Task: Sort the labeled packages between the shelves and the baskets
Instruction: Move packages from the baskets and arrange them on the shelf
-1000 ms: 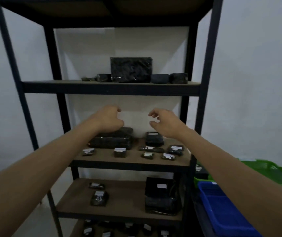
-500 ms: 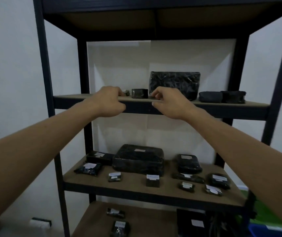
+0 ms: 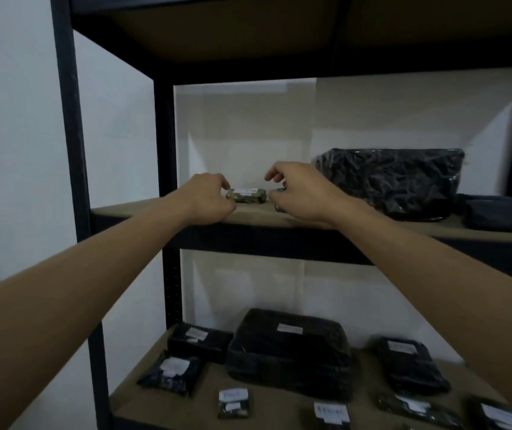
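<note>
White wall backs a black metal rack, and on its upper shelf (image 3: pixel 130 212) lies a small labeled package (image 3: pixel 246 195), label up, its long axis running left to right along the board. It sits between the two hands. The left hand (image 3: pixel 208 198) has curled fingertips at the package's left end; whether they pinch it cannot be told. The right hand (image 3: pixel 302 193) hovers just beside the right end, fingers loosely clawed, gripping nothing visible. The left looks nearer, so it likely takes the package.
</note>
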`<state>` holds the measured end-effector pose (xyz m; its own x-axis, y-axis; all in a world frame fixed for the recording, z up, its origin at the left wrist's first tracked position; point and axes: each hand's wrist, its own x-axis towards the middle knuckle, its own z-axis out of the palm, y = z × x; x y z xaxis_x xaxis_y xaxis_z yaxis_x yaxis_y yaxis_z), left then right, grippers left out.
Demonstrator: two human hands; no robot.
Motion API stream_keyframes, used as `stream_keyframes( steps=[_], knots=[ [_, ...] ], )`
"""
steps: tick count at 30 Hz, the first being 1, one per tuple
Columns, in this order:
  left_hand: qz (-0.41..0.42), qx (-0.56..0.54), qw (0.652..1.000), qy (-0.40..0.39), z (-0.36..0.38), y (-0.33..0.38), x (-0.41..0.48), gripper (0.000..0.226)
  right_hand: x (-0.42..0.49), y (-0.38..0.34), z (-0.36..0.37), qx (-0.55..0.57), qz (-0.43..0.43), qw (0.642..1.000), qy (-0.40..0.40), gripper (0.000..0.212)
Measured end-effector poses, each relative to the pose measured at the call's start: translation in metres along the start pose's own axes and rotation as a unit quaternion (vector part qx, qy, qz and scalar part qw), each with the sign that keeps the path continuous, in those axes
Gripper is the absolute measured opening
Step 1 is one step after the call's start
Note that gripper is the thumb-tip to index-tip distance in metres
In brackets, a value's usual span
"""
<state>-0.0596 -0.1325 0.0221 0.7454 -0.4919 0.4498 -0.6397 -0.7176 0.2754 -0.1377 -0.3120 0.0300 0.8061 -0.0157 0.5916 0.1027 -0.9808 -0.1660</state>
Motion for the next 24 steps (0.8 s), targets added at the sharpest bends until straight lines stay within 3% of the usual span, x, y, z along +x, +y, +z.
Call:
stream_keyframes(
  steps=[9, 16, 20, 24],
  knots=[
    [-0.017, 0.003, 0.997, -0.074, 0.016, -0.073, 0.074, 0.061, 0.082, -0.004, 0.041, -0.082, 0.045, 0.994, -0.063, 0.045],
    [-0.022, 0.027, 0.992, -0.125, 0.034, -0.116, 0.119, 0.063, 0.152, 0.016, 0.077, -0.291, 0.102, 0.933, -0.187, 0.059],
    [0.0, 0.019, 0.992, -0.126, 0.044, -0.125, 0.131, 0.057, 0.176, 0.022, 0.084, -0.277, 0.152, 0.914, -0.255, 0.071],
    [0.005, 0.003, 0.993, -0.118, 0.049, -0.13, 0.136, 0.058, 0.184, 0.032, 0.097, -0.269, 0.149, 0.906, -0.291, 0.057]
  ],
)
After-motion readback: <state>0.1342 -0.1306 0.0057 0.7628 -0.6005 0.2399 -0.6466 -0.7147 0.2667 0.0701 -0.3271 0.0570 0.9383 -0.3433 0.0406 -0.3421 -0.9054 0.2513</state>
